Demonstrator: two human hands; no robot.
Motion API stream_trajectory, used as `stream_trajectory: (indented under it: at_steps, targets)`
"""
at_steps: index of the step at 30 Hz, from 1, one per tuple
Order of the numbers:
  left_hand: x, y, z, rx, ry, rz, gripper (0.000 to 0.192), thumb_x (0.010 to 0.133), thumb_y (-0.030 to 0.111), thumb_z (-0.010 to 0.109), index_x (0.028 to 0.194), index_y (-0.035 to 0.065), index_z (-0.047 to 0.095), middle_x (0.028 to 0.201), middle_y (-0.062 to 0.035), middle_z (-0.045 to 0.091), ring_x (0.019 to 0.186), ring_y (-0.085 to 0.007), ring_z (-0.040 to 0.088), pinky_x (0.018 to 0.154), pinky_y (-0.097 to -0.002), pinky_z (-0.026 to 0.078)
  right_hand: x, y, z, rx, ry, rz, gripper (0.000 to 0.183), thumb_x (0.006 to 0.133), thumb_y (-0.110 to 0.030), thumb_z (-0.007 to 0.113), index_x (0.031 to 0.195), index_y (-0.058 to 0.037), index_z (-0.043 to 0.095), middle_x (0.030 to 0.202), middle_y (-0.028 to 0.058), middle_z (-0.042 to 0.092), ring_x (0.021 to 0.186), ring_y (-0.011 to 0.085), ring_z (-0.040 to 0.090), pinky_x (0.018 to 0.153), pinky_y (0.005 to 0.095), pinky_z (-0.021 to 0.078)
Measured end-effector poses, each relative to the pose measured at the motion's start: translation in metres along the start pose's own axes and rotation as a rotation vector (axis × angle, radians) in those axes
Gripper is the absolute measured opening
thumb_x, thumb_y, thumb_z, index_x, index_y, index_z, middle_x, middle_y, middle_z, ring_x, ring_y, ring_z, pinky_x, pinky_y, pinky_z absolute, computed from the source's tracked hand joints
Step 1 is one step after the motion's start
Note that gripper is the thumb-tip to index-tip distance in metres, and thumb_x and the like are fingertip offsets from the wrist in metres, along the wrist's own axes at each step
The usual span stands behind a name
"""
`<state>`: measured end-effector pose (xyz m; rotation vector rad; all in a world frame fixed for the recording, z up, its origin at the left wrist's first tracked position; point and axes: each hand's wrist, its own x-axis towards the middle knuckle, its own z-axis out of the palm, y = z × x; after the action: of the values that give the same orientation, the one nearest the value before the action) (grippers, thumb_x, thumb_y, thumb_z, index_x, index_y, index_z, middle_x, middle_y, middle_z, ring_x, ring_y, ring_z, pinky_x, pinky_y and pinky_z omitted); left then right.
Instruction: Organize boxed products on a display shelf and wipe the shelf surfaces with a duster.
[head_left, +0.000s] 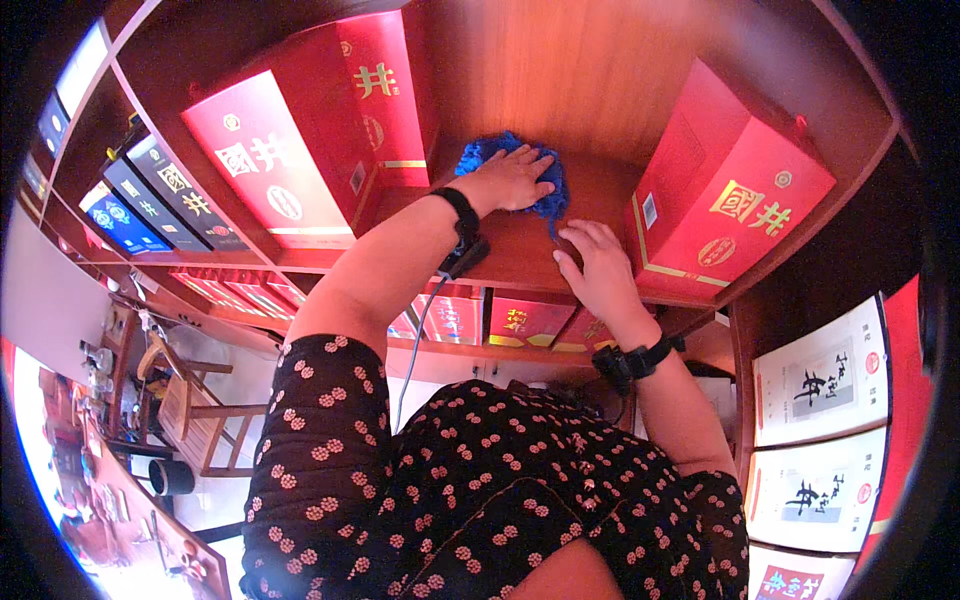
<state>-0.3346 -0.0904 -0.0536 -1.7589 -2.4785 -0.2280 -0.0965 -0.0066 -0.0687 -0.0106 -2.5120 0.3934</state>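
A crumpled blue cloth with a shaggy texture lies on the wooden shelf board, close to the back panel. My left hand holds it down from above, the fingers spread over it; the palm side is hidden. Just in front of the cloth, my right hand hovers at or touches the shelf's front part, its thumb and fingers apart and nothing in them. A red gift box with gold characters stands right of that hand. Two more red boxes stand left of the cloth.
Below the shelf is a row of red boxes. Dark and blue boxes fill a compartment at the left. White boxes bearing writing stand at the right. A cable hangs from my left wrist device. A wooden chair stands at lower left.
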Motion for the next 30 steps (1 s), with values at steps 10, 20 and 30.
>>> stream_trajectory:
  at_steps: [10,20,30]
  targets:
    - [0.017,-0.069,-0.015,-0.089,-0.210,-0.230,0.058,0.096,0.036,0.048,0.142,0.0006,0.051,0.144,-0.0232,0.053,0.132,-0.0383,0.053,0.110,-0.0458,0.042,0.001,0.002,-0.006,0.068,-0.025,0.016,0.033,0.090,-0.021,0.067,0.117,-0.0004,0.066,0.127,0.0177,0.063,0.121,0.0380,0.055,0.106,0.0449,0.0445]
    - [-0.005,-0.035,-0.040,0.011,-0.151,-0.262,0.049,0.092,0.034,0.046,0.106,-0.0062,0.070,0.113,-0.0304,0.068,0.108,-0.0431,0.066,0.096,-0.0518,0.051,-0.001,0.009,-0.006,0.058,-0.009,0.023,0.032,0.090,-0.019,0.066,0.116,-0.0002,0.066,0.127,0.0182,0.063,0.120,0.0388,0.056,0.107,0.0447,0.0442]
    - [-0.086,0.009,-0.044,0.053,-0.161,-0.382,0.057,0.093,0.036,0.049,0.132,-0.0059,0.051,0.124,-0.0336,0.060,0.114,-0.0478,0.061,0.102,-0.0532,0.048,-0.001,0.010,0.003,0.052,0.029,-0.027,0.032,0.089,-0.019,0.066,0.115,0.0001,0.066,0.125,0.0180,0.064,0.118,0.0381,0.056,0.106,0.0455,0.0438]
